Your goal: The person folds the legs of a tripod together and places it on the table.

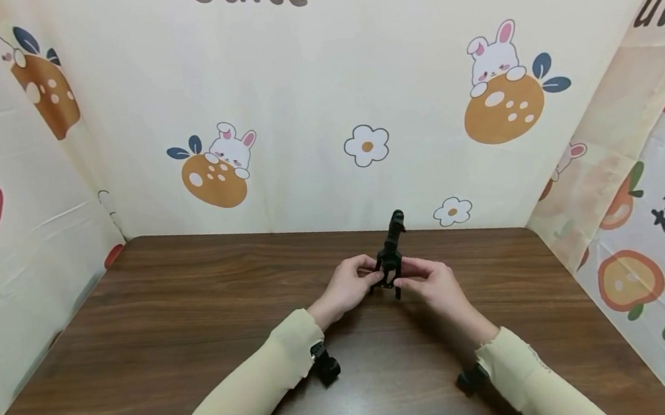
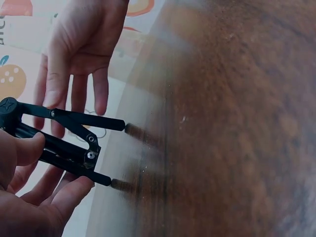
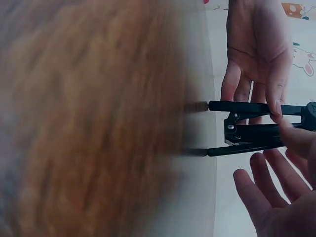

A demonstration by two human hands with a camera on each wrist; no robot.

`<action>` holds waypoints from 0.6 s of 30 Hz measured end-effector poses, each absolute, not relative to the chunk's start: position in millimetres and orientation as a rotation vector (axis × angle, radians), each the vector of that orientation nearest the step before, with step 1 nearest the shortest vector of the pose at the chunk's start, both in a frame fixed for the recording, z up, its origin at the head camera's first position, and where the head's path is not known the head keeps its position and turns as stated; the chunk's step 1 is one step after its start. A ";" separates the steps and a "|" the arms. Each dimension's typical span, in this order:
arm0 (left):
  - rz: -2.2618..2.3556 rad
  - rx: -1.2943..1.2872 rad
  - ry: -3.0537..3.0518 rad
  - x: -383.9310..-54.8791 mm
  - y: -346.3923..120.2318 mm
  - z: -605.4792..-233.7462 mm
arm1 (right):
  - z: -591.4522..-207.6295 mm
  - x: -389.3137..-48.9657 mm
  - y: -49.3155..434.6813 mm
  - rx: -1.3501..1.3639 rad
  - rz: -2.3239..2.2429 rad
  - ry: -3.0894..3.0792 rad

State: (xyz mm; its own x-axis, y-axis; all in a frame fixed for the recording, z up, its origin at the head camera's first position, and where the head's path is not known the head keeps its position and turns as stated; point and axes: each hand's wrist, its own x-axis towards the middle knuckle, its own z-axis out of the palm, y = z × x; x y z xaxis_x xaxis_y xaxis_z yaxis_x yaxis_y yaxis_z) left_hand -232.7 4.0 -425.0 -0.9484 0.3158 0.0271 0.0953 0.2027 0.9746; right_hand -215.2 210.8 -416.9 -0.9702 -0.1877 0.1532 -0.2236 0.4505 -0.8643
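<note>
A small black tripod (image 1: 388, 259) stands upright near the far edge of the table, its jointed head tipped to one side at the top. Its legs are partly spread, with hinged braces linking them to the centre post in both wrist views. My left hand (image 1: 349, 285) pinches the leg on its side between thumb and fingers. On the opposite side, my right hand (image 1: 435, 288) has its thumb in front of another leg and its fingers behind. In the right wrist view the other fingers (image 3: 261, 180) of that hand extend loosely below the tripod (image 3: 256, 127).
The brown wood-grain table (image 1: 226, 293) spreads out around the hands. Printed cloth (image 1: 294, 69) with rabbits, fruit and flowers hangs behind it and at both sides. A small black camera (image 1: 326, 365) is strapped at the left wrist, another (image 1: 471, 379) at the right.
</note>
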 end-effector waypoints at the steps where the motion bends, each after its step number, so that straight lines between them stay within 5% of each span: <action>1: 1.838 0.399 2.291 -232.6 3.8 -425.0 | -417.4 -215.3 210.5 0.379 1.572 -2.655; 18: 1.860 0.430 2.297 -233.9 2.9 -426.3 | -422.8 -223.8 207.0 0.438 1.334 -2.777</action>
